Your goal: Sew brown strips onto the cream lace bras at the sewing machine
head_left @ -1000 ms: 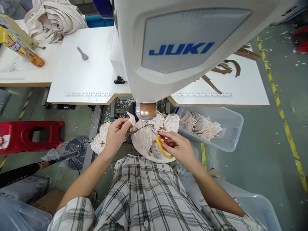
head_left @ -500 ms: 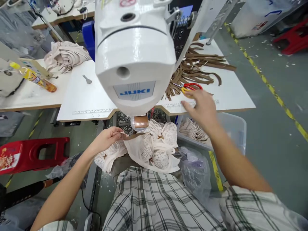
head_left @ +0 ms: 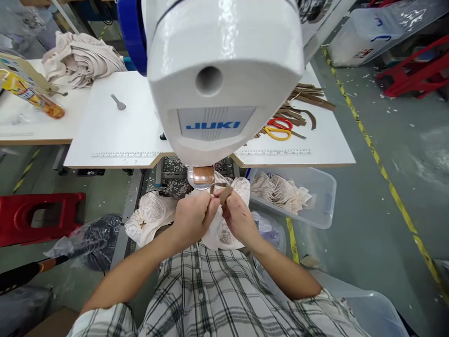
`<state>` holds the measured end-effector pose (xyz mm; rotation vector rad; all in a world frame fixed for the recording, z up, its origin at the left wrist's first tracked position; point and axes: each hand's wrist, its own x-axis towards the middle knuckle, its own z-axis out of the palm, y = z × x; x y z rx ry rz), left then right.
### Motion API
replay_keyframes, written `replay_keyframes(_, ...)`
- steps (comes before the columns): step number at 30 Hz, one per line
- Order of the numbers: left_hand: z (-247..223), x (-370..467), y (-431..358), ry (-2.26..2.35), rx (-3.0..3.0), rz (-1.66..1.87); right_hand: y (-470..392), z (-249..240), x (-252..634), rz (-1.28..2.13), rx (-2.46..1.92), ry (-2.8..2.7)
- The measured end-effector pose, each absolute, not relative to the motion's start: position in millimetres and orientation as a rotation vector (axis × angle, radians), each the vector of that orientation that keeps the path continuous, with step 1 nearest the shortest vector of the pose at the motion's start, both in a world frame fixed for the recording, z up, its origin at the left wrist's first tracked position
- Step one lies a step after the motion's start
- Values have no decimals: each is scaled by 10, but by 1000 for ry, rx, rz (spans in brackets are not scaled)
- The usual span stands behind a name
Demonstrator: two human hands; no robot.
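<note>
Currently, head view: clock face centred on the 2 hands, with 12 at the top.
Brown strip (head_left: pixel 225 194): at the hub, bent between the hands, just below the sewing machine (head_left: pixel 210 93), whose white head fills 12 o'clock.
Left hand (head_left: pixel 195 215): on the 9 o'clock side, curled, thumb and fingers together on the strip.
Right hand (head_left: pixel 240 217): on the 3 o'clock side, fingertips pinching the strip's wider, folded part.
Lace garment (head_left: pixel 226 235): pale, under the hands, reaching to 6 o'clock on the lap, partly hidden by them.
Second lace garment (head_left: pixel 150 215): 9 o'clock, beside the left hand, a small brown bow on it.
Scissors (head_left: pixel 279 129): toward 2 o'clock, on the white tabletop (head_left: pixel 329 145), beside a heap of brown strips (head_left: pixel 293 114); blades hidden.
Clear bin (head_left: pixel 324 203): 3 o'clock, holding folded pale fabric (head_left: pixel 280 193).
Red stool (head_left: pixel 19 217): 9 o'clock, well apart.
</note>
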<state>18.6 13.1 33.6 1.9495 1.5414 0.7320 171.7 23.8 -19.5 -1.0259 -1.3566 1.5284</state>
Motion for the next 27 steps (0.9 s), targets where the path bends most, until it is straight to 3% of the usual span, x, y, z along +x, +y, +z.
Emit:
replay_keyframes(6,411,150,183,1687,1627,917,616,175,1675,1317,-1126,-1351)
replay_keyframes(14,301,-79,314,1885,2106,737,1262,218,1674,1159,-1175,-1667)
replay_keyframes(27,300,-124,432,1979,2285,665,1549,186,1589,1062,-1215,-1834)
